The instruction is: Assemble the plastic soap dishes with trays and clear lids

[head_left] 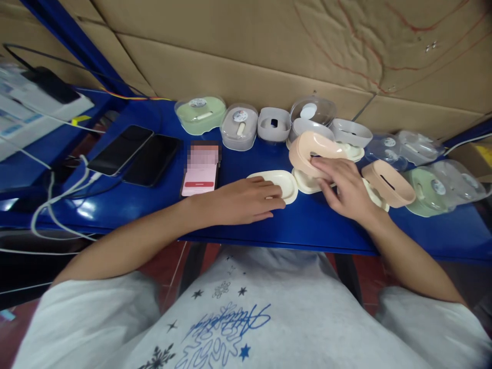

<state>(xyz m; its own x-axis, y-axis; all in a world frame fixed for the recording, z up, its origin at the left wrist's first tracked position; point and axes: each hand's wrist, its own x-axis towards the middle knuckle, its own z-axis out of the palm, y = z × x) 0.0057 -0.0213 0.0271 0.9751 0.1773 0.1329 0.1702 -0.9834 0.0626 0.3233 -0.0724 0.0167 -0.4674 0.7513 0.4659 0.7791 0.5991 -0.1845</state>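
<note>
My left hand (248, 201) lies palm down with its fingers stretched over the near left part of a shallow cream oval tray (288, 184) on the blue table. In my right hand (346, 187) is a peach oval box (302, 154), tilted and pinched at its near edge between thumb and fingers. Just below that box another cream tray (307, 183) shows in part. A second peach oval box (390, 182), with a dark slot in its floor, leans on a cream piece (374, 197) right of my right hand.
Along the back stand a green box (202, 114), grey boxes (239, 128) and clear lids (313, 105). More lids and a green box (426, 192) are at right. A lit phone (200, 171), dark phones (121, 148) and white cables (49, 205) lie left. Cardboard (230, 56) walls the back.
</note>
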